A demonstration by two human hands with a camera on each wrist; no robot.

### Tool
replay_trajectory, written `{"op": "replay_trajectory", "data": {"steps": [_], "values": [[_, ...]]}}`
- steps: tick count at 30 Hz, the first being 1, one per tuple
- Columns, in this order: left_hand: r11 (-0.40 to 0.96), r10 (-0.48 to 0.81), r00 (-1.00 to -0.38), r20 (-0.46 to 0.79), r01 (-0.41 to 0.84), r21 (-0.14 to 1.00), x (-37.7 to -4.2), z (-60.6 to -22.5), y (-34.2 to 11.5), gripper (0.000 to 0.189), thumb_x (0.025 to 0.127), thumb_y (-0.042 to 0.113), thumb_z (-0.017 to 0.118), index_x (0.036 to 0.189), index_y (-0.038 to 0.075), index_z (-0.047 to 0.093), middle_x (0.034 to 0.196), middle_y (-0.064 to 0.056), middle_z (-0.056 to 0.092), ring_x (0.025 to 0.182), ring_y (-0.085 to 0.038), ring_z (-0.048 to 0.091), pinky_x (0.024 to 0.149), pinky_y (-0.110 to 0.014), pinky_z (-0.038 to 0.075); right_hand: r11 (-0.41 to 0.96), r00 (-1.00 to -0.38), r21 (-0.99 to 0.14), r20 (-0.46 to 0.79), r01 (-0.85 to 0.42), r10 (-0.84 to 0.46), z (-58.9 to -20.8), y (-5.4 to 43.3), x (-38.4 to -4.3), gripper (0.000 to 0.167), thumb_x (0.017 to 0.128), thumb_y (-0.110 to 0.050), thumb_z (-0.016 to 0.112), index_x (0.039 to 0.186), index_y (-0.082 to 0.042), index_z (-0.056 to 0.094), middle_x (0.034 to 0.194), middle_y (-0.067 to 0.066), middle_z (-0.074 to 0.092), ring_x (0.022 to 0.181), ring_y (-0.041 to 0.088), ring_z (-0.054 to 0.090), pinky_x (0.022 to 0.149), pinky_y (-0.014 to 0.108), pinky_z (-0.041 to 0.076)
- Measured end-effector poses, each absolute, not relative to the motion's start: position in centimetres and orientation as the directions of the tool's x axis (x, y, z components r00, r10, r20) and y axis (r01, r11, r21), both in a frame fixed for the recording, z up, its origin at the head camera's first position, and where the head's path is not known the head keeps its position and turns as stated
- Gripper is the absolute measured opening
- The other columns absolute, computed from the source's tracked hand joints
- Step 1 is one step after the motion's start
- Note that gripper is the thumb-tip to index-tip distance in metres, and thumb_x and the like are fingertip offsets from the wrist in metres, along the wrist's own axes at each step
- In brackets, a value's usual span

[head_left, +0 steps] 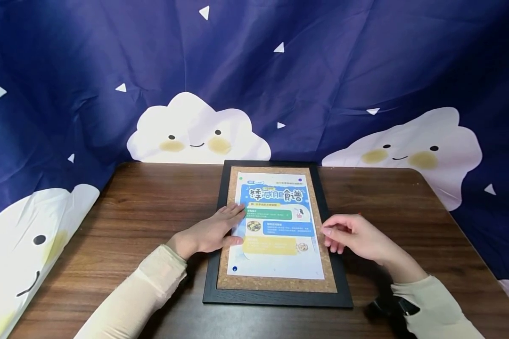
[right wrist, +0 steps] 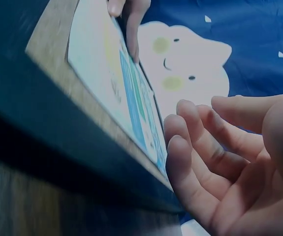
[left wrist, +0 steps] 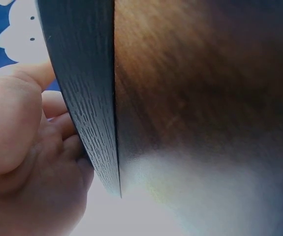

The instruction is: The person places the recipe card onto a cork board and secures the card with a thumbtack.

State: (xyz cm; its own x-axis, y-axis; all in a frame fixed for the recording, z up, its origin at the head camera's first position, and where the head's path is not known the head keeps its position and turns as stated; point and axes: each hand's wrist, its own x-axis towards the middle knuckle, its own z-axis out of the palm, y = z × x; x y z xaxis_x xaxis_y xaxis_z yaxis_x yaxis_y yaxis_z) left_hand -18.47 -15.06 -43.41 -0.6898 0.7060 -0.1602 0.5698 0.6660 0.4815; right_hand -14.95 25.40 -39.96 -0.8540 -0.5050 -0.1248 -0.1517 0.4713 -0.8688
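Note:
A cork board (head_left: 275, 285) in a black frame (head_left: 275, 297) lies on the table, with a printed poster (head_left: 275, 263) on it. Pushpins show at three of the poster's corners: a green pushpin (head_left: 241, 178) at top left, a purple-blue pushpin (head_left: 299, 179) at top right and a blue pushpin (head_left: 234, 269) at bottom left. My left hand (head_left: 214, 230) rests across the frame's left side, fingers extended onto the poster's edge. Over the frame's right side is my right hand (head_left: 349, 235), its fingers loosely bent. In the right wrist view, nothing shows between the right fingertips (right wrist: 180, 147).
The board sits on a dark wood-grain table (head_left: 161, 197), near its middle. Behind hangs a navy curtain (head_left: 237, 56) printed with smiling clouds and white triangles. A black device (head_left: 396, 306) is at the right wrist, by the cuff.

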Motion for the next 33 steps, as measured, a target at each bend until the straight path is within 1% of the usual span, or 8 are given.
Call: {"op": "replay_trajectory", "data": {"steps": [8, 14, 18, 21, 24, 28, 31, 33], "values": [[0.668, 0.707, -0.688, -0.165, 0.572, 0.475, -18.4, -43.3, -15.0, 0.079, 0.112, 0.037, 0.060, 0.169, -0.006, 0.024, 0.181, -0.022, 0.014, 0.169, -0.042, 0.009, 0.138, -0.057, 0.013, 0.506, -0.937, -0.860, -0.123, -0.063, -0.326, -40.6, 28.1, -15.5, 0.027, 0.111, -0.014, 0.063, 0.123, 0.010, 0.068, 0.097, 0.021, 0.074, 0.076, 0.020, 0.073, 0.069, 0.035, 0.066], [0.658, 0.711, -0.685, -0.162, 0.565, 0.499, -18.6, -43.7, -15.2, 0.080, 0.112, 0.038, 0.059, 0.169, -0.005, 0.024, 0.181, -0.021, 0.013, 0.170, -0.041, 0.007, 0.138, -0.056, 0.011, 0.522, -0.964, -0.853, -0.127, -0.015, -0.235, -41.1, 30.3, -16.0, 0.031, 0.112, -0.012, 0.060, 0.130, 0.013, 0.064, 0.100, 0.020, 0.076, 0.076, 0.021, 0.073, 0.070, 0.035, 0.066], [0.623, 0.719, -0.685, -0.117, 0.562, 0.544, -19.5, -45.7, -15.7, 0.087, 0.110, 0.052, 0.057, 0.170, -0.001, 0.024, 0.182, -0.019, 0.013, 0.170, -0.039, 0.006, 0.139, -0.055, 0.009, 0.533, -0.972, -0.846, -0.124, -0.002, -0.200, -41.6, 31.4, -16.4, 0.032, 0.112, -0.011, 0.059, 0.131, 0.014, 0.063, 0.101, 0.018, 0.077, 0.076, 0.017, 0.073, 0.069, 0.034, 0.066], [0.611, 0.724, -0.684, -0.091, 0.574, 0.545, -20.4, -47.4, -16.2, 0.092, 0.107, 0.062, 0.054, 0.171, 0.003, 0.024, 0.182, -0.015, 0.012, 0.171, -0.037, 0.006, 0.139, -0.053, 0.009, 0.540, -0.976, -0.841, -0.128, 0.014, -0.174, -42.0, 32.0, -16.7, 0.032, 0.112, -0.012, 0.058, 0.132, 0.014, 0.063, 0.100, 0.016, 0.077, 0.077, 0.015, 0.073, 0.069, 0.034, 0.066], [0.609, 0.724, -0.686, -0.073, 0.587, 0.533, -20.7, -48.2, -16.3, 0.092, 0.107, 0.065, 0.052, 0.172, 0.006, 0.025, 0.183, -0.011, 0.013, 0.171, -0.034, 0.006, 0.139, -0.052, 0.010, 0.548, -0.980, -0.836, -0.123, 0.019, -0.153, -42.5, 32.6, -17.1, 0.032, 0.112, -0.011, 0.058, 0.131, 0.014, 0.063, 0.099, 0.013, 0.078, 0.075, 0.014, 0.073, 0.068, 0.033, 0.065], [0.640, 0.714, -0.691, -0.117, 0.575, 0.510, -19.5, -45.4, -15.6, 0.085, 0.110, 0.049, 0.058, 0.170, -0.001, 0.025, 0.182, -0.017, 0.014, 0.170, -0.038, 0.007, 0.139, -0.054, 0.011, 0.594, -0.987, -0.804, -0.101, 0.009, -0.121, -43.1, 33.4, -17.6, 0.030, 0.112, -0.009, 0.057, 0.129, 0.014, 0.064, 0.102, 0.016, 0.078, 0.073, 0.012, 0.072, 0.065, 0.031, 0.064], [0.635, 0.720, -0.681, -0.133, 0.571, 0.520, -18.9, -44.1, -15.4, 0.083, 0.110, 0.043, 0.061, 0.169, -0.005, 0.025, 0.181, -0.022, 0.014, 0.170, -0.042, 0.007, 0.139, -0.055, 0.010, 0.650, -0.993, -0.760, -0.075, -0.003, -0.092, -43.3, 33.8, -17.9, 0.027, 0.111, -0.007, 0.058, 0.127, 0.013, 0.066, 0.105, 0.022, 0.077, 0.072, 0.012, 0.071, 0.063, 0.030, 0.063], [0.610, 0.734, -0.671, -0.107, 0.582, 0.538, -19.3, -45.0, -15.7, 0.085, 0.111, 0.049, 0.056, 0.170, -0.003, 0.024, 0.181, -0.021, 0.013, 0.170, -0.040, 0.006, 0.140, -0.052, 0.007, 0.687, -0.995, -0.726, -0.058, -0.012, -0.079, -43.3, 34.0, -18.0, 0.025, 0.110, -0.007, 0.060, 0.125, 0.012, 0.067, 0.105, 0.024, 0.076, 0.072, 0.012, 0.070, 0.061, 0.030, 0.062]]}}
